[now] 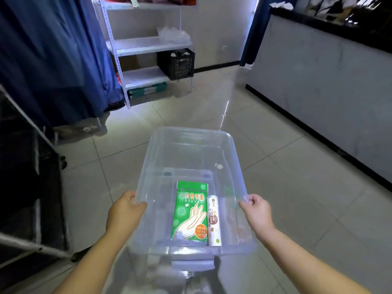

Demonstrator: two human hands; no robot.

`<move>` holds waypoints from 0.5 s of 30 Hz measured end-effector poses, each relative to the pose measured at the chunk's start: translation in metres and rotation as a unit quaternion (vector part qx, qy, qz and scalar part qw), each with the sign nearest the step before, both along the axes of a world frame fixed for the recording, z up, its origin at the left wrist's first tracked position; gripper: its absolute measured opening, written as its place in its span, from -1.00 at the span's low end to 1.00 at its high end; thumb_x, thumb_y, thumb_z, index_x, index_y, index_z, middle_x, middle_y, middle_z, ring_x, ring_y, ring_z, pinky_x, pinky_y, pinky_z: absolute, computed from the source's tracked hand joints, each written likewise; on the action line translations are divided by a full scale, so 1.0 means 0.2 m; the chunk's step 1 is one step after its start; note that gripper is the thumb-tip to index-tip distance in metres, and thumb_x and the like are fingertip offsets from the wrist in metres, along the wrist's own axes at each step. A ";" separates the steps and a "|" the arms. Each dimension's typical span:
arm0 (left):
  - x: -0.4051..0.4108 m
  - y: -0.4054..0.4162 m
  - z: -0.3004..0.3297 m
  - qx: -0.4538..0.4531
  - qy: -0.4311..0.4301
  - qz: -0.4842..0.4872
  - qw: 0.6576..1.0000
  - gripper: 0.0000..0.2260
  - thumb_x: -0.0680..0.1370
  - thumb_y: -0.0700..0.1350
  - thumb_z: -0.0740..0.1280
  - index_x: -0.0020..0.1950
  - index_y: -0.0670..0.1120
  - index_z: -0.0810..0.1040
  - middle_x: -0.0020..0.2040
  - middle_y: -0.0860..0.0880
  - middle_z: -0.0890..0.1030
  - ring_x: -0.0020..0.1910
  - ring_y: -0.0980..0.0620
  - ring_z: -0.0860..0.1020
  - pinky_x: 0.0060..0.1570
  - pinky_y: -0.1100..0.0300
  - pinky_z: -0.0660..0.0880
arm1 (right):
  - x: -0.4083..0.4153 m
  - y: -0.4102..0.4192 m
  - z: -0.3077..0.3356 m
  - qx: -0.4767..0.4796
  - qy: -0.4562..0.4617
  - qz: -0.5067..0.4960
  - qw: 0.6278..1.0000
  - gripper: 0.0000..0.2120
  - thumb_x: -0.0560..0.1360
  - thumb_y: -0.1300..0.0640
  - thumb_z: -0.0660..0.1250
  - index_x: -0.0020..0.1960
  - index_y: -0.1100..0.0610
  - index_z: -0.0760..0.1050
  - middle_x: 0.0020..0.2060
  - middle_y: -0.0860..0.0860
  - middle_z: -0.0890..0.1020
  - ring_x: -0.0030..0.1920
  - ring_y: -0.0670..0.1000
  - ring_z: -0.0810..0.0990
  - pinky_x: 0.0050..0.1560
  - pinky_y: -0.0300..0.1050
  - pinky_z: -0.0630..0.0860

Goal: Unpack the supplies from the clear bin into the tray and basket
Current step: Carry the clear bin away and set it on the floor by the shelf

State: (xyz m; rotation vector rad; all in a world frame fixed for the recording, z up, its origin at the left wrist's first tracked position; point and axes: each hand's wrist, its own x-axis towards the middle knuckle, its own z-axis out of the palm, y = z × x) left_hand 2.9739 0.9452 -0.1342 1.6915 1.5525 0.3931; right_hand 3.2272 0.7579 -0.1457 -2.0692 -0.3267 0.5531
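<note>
- Both hands on the clear plastic rectangular bin point(192, 145), held above the pale tiled floor point(286, 170).
- Left hand point(125, 211) curls over the left rim; right hand point(257, 211) curls over the right rim.
- Inside, at the near end: a flat green glove packet point(189, 213), with a white printed roll point(214, 220) just beside it.
- Black slatted crate point(176, 63) sits on the white shelf unit point(146, 45) ahead.
</note>
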 end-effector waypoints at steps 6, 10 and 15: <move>0.29 0.55 0.00 0.003 -0.007 0.065 0.998 -0.83 0.45 -0.17 0.34 0.03 -0.09 0.48 -0.28 0.01 0.53 -0.35 0.02 0.48 -0.41 0.25 0.33 | 0.39 0.73 0.00 -0.005 -0.008 0.050 0.999 -0.85 0.39 0.32 0.35 -0.32 0.17 0.46 -0.45 0.00 0.46 -0.42 -0.03 0.34 -0.37 -0.14 0.30; 0.49 1.03 -0.06 -0.006 -0.013 0.076 0.997 -0.86 0.44 -0.16 0.36 -0.03 -0.15 0.50 -0.21 -0.10 0.59 -0.30 -0.07 0.52 -0.28 0.15 0.42 | 0.63 1.25 -0.06 -0.013 -0.008 0.060 0.998 -0.78 0.38 0.30 0.36 -0.38 0.17 0.38 -0.48 0.00 0.38 -0.42 -0.01 0.30 -0.38 -0.12 0.25; 0.76 1.71 -0.06 -0.001 -0.009 0.055 0.998 -0.75 0.46 -0.13 0.35 0.13 -0.14 0.50 -0.12 -0.08 0.56 -0.19 -0.11 0.53 -0.23 0.15 0.40 | 0.89 1.91 -0.05 -0.021 -0.020 0.065 0.997 -0.85 0.40 0.31 0.35 -0.32 0.23 0.44 -0.45 0.03 0.41 -0.40 0.01 0.36 -0.39 -0.16 0.31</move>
